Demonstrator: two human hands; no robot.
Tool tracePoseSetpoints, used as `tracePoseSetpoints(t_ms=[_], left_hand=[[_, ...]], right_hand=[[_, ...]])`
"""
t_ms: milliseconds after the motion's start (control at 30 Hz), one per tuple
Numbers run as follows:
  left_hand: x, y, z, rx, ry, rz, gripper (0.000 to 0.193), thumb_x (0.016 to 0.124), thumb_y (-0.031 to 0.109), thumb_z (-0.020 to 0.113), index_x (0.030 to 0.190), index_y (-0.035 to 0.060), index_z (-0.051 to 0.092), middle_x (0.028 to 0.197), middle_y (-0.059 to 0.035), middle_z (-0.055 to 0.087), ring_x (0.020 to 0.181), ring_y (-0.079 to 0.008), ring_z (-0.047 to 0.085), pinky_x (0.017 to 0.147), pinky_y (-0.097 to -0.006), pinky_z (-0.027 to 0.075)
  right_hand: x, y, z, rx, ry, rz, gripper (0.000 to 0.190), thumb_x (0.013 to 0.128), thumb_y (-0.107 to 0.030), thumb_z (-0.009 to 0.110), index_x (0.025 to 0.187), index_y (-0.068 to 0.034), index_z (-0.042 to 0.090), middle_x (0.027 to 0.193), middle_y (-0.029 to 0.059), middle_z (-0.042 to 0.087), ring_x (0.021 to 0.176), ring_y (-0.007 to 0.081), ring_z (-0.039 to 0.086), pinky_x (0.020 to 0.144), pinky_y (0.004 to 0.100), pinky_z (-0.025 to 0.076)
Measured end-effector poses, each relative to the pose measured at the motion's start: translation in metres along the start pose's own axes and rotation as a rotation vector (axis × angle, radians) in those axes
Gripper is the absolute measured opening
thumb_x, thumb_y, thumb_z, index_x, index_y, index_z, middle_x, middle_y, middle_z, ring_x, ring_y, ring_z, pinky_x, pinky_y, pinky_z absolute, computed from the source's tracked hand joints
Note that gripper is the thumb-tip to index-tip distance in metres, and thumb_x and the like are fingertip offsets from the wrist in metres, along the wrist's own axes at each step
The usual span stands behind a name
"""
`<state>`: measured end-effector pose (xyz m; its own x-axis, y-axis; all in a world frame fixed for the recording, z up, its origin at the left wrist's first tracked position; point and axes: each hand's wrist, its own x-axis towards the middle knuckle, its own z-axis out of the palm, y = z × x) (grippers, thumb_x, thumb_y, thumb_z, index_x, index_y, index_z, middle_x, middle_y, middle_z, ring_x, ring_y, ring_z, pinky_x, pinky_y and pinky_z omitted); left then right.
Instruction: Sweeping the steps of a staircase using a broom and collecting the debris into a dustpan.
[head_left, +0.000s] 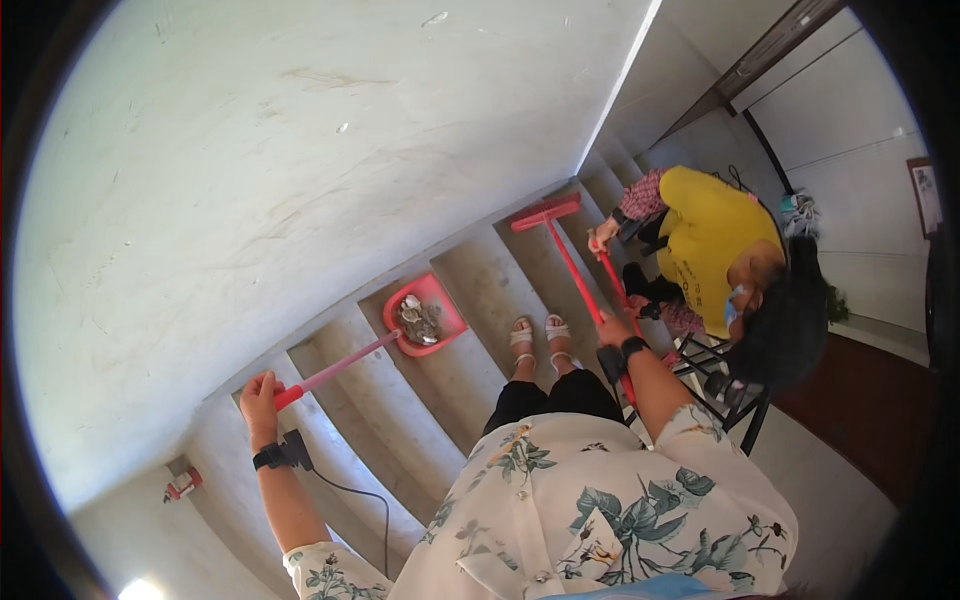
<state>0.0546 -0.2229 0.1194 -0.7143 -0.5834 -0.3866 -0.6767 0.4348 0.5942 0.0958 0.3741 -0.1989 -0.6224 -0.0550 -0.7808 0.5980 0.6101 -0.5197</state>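
Note:
My left hand (261, 401) is closed on the red grip of a long-handled dustpan (457, 319), whose pan rests on a concrete step. Dust and pale crumpled scraps (420, 321) lie in the pan. With my right hand (615, 330) I grip the red handle of a push broom (574, 266); its wide red head is up near the wall, over the steps to the right of my feet. Black straps with small devices are on both of my wrists.
Concrete stairs (480, 274) run along a scuffed pale wall (300, 187). At the right, close to my right arm, a person in a yellow top (712, 232) holds another red handle (611, 274). A black metal railing (754, 427) stands beside them. A small red and white object (182, 484) lies lower left.

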Motion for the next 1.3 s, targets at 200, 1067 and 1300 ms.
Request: tracePoseSetpoints(t_ms=[200,1067,1300], left_hand=[[-0.009,-0.009,0.004,-0.015,-0.013,0.046,0.022,0.079,0.020,0.054,0.080,-0.0024,0.055,0.064,-0.0062,0.057,0.058,-0.0119,0.054,0.057,-0.0234,0.044],[-0.017,-0.052,0.011,0.052,-0.017,0.092,0.023,0.078,0.021,0.054,0.079,-0.0016,0.056,0.064,-0.0072,0.058,0.057,-0.0132,0.056,0.055,-0.0241,0.045],[-0.020,-0.043,0.010,0.023,-0.003,0.070,0.023,0.079,0.022,0.053,0.078,-0.0017,0.056,0.064,-0.0071,0.058,0.057,-0.0125,0.055,0.056,-0.0242,0.045]], right_hand=[[-0.026,0.006,0.004,-0.405,-0.038,0.115,0.034,0.071,-0.004,0.043,0.105,-0.001,0.041,0.084,0.0231,0.056,0.072,0.0354,0.058,0.061,0.0421,0.046],[-0.075,0.050,0.012,-0.088,0.180,0.052,0.028,0.078,-0.016,0.039,0.102,-0.004,0.046,0.086,0.0231,0.055,0.082,0.0384,0.053,0.069,0.0428,0.042],[-0.096,0.073,0.013,-0.396,-0.027,0.153,0.032,0.077,-0.016,0.041,0.105,-0.004,0.046,0.093,0.0228,0.054,0.090,0.0354,0.052,0.076,0.0423,0.042]])
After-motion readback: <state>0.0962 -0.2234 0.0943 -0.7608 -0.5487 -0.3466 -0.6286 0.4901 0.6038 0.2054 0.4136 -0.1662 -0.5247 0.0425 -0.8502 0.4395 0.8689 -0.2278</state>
